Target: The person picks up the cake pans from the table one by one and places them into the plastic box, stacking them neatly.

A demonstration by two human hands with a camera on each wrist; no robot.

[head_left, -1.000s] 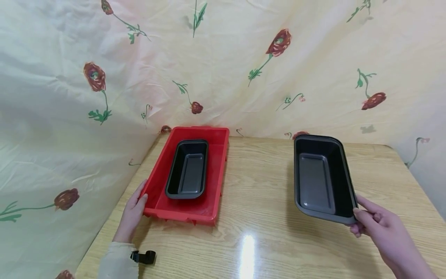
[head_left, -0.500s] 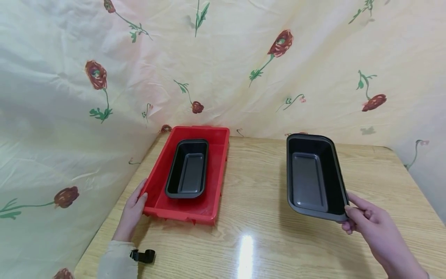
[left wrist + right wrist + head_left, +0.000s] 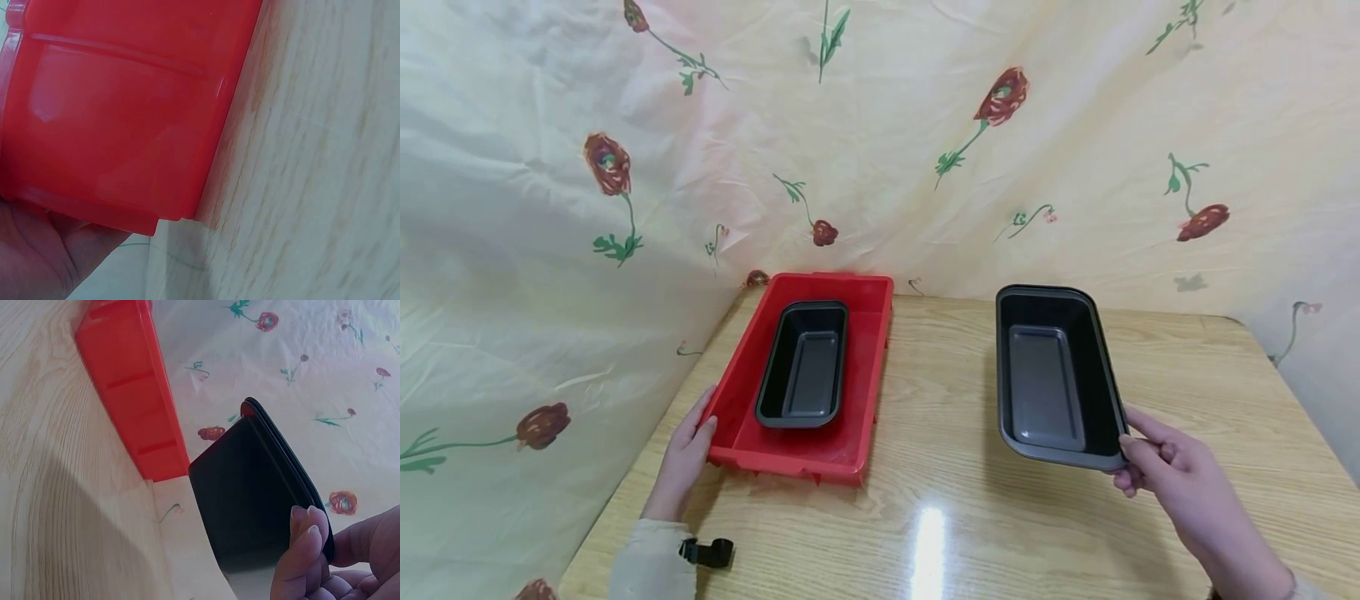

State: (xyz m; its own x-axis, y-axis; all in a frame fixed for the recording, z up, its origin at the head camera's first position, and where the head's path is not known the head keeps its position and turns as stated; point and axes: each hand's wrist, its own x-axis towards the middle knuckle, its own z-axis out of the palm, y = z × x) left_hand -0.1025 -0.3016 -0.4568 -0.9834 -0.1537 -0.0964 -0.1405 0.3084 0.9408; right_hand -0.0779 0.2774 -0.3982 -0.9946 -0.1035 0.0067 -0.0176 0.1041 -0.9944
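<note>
A red plastic tray stands on the left of the table, and one black loaf pan lies inside it. My left hand grips the tray's left rim near its front corner; the left wrist view shows the fingers curled behind the tray wall. In my right hand, a second loaf pan is pinched by its front right corner, thumb on the rim and fingers underneath. That pan hangs over the table, its shadow beneath. From the right wrist, the pan's dark outer side shows, with fingertips against it.
The wooden table meets a floral cloth at the back and left. Between the tray and the held pan lies a stretch of tabletop. A black strap sits on my left wrist and sticks out over the table.
My right hand has carried the loaf pan leftward, closer to the tray. The left hand, the tray and the pan inside it have stayed in place.
</note>
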